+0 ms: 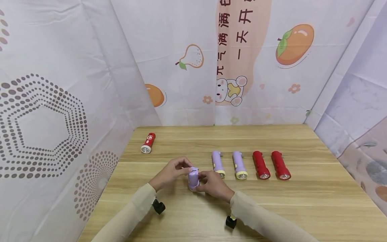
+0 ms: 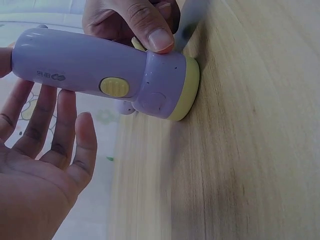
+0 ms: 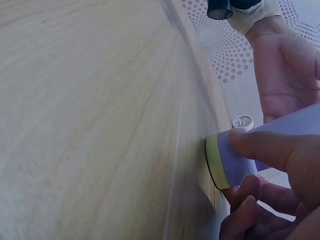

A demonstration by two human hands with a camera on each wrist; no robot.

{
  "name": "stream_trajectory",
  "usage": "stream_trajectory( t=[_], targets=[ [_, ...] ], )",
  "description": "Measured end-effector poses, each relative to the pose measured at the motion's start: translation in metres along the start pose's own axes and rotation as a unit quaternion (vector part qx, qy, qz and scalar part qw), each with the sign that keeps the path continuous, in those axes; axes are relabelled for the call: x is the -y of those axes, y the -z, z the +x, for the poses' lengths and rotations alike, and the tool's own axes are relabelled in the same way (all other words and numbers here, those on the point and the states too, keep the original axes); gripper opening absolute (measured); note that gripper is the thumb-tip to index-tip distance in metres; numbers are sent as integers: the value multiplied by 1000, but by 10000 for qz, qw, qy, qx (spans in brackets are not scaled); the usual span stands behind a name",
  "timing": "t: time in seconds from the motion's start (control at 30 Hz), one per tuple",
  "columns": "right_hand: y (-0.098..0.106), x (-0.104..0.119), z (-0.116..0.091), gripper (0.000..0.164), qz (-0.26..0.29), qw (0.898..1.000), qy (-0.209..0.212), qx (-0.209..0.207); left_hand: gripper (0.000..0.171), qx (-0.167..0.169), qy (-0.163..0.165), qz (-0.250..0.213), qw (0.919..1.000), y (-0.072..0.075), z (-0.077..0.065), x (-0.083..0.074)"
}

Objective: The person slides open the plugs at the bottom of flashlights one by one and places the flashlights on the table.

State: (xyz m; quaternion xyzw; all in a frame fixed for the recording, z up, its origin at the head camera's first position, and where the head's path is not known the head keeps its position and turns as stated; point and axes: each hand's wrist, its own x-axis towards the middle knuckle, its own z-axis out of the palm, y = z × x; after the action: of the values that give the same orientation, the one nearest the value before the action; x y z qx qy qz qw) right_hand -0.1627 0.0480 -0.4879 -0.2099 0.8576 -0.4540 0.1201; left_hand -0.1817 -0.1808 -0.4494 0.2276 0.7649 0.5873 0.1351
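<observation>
A light purple flashlight [image 1: 193,178] with a yellow rim stands lens-down on the wooden table, between the two hands. Its yellow sliding switch [image 2: 115,87] shows on the side in the left wrist view. Up at the tail end, my left hand [image 1: 174,172] holds the flashlight between thumb and fingers. Lower down, my right hand [image 1: 214,184] grips the head just above the yellow rim, thumb on one side and fingers on the other. The lens faces the tabletop and is hidden.
Two more purple flashlights [image 1: 239,164] and two red flashlights [image 1: 261,164] lie in a row to the right, lenses toward me. A red and white flashlight [image 1: 148,142] lies at the far left. Printed curtains [image 1: 181,90] hang behind the wooden table [image 1: 287,201].
</observation>
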Motion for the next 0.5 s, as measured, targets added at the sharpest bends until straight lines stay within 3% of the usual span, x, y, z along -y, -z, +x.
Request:
stream_trajectory(
  t=[0.5],
  targets=[
    [0, 1, 0, 41, -19, 10000, 68, -9, 13, -5, 110, -38, 9999, -1, 0, -4]
  ],
)
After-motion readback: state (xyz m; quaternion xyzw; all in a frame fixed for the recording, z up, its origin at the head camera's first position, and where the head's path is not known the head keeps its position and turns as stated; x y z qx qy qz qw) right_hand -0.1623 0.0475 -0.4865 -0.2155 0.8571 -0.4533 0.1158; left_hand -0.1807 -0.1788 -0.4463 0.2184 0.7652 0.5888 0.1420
